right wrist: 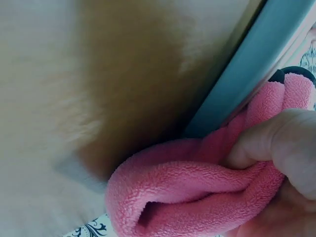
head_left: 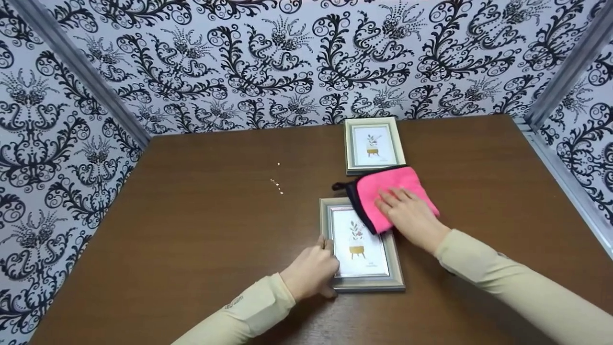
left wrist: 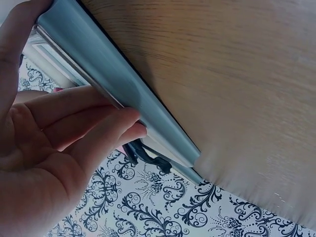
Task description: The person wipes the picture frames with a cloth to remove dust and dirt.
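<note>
A pink cleaning cloth (head_left: pixel 368 187) with a black edge and a loop lies folded over the upper right corner of the nearer picture frame (head_left: pixel 400 268). My right hand (head_left: pixel 412 215) holds it from above; in the right wrist view the thumb presses into the thick folds of the fluffy cloth (right wrist: pixel 187 182), beside the frame's side (right wrist: pixel 232 79). At the frame's left edge my left hand (head_left: pixel 311 268) grips the border. The left wrist view has its fingers (left wrist: pixel 103 133) against the grey-blue moulding (left wrist: pixel 118 84), with the thumb by a corner. A plant print shows behind the glass.
A second picture frame (head_left: pixel 400 143), cream-coloured, lies farther back near the patterned wall (head_left: pixel 268 62). Small pale specks (head_left: pixel 277 184) mark the brown tabletop (head_left: pixel 206 215) to the left. Metal rails (head_left: pixel 570 62) run up the corners of the walls.
</note>
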Tool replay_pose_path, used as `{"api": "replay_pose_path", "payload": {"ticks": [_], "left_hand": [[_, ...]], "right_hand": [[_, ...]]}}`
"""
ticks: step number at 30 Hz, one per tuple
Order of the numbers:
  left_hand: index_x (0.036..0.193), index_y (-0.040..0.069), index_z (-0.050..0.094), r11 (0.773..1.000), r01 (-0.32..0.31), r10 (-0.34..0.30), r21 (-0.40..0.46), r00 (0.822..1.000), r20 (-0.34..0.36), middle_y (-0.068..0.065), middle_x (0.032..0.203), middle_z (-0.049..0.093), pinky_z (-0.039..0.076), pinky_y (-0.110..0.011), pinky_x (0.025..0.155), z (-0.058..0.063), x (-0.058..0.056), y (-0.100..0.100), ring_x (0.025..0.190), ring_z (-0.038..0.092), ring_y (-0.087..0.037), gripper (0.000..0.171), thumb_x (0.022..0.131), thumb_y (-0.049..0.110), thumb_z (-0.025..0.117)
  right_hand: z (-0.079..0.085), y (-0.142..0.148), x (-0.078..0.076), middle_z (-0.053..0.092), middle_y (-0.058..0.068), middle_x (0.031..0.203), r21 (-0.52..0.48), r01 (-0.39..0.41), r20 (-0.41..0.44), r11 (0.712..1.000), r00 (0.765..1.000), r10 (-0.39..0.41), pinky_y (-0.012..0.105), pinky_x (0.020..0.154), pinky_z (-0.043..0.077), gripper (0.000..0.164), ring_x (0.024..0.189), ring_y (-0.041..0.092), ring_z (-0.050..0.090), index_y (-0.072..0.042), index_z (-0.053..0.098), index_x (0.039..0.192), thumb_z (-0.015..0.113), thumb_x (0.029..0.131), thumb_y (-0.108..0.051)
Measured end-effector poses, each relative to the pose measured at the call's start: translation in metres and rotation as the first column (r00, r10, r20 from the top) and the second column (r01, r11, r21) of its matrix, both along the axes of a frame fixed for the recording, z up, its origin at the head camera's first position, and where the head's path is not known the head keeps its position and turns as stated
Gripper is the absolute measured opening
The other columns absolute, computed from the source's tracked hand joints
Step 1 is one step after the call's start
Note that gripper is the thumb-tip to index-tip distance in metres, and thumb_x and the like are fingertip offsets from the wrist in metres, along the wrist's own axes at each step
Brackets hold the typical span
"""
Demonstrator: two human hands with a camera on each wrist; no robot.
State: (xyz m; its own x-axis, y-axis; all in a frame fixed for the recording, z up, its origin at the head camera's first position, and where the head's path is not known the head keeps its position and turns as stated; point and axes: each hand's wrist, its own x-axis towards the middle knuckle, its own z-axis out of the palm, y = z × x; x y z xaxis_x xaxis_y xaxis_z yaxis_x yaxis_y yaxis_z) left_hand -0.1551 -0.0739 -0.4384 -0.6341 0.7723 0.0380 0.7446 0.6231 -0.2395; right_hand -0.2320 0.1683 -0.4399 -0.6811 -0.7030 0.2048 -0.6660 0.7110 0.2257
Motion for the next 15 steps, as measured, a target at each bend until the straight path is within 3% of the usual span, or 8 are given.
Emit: {"api": "replay_pose_path", "payload": {"ticks": [7,11,15], "left_hand": [[0.058,0.017,0.062,1.000,-0.009,0.009,0.001,1.000,0.016,-0.024,0.098,0.059,0.052,-0.033,0.061,0.000,0.001,0.001,0.091,0.057,-0.040,0.039,0.052,0.053,0.076],[0.058,0.018,0.062,1.000,-0.015,0.015,0.004,1.000,0.012,-0.024,0.099,0.059,0.052,-0.032,0.060,0.000,0.001,0.001,0.093,0.057,-0.039,0.038,0.052,0.053,0.076],[0.057,0.019,0.061,1.000,-0.012,0.012,0.009,1.000,0.002,-0.025,0.101,0.059,0.052,-0.031,0.060,0.001,0.001,0.001,0.094,0.056,-0.039,0.037,0.051,0.053,0.076]], "right_hand": [[-0.001,0.006,0.011,0.049,0.017,0.125,0.020,-0.082,0.047,0.996,0.996,0.081,0.043,0.096,0.032,0.043,0.116,0.033,0.042,-0.001,0.054,0.120,0.061,0.078,0.004],[0.003,0.012,0.031,0.051,0.016,0.123,0.014,-0.179,0.089,0.984,0.980,0.177,0.043,0.094,0.035,0.046,0.115,0.033,0.044,-0.002,0.056,0.118,0.065,0.073,0.003],[0.006,0.018,0.057,0.054,0.016,0.119,-0.016,-0.295,0.068,0.955,0.953,0.296,0.042,0.090,0.039,0.052,0.110,0.032,0.049,-0.002,0.059,0.114,0.064,0.063,0.007]]}}
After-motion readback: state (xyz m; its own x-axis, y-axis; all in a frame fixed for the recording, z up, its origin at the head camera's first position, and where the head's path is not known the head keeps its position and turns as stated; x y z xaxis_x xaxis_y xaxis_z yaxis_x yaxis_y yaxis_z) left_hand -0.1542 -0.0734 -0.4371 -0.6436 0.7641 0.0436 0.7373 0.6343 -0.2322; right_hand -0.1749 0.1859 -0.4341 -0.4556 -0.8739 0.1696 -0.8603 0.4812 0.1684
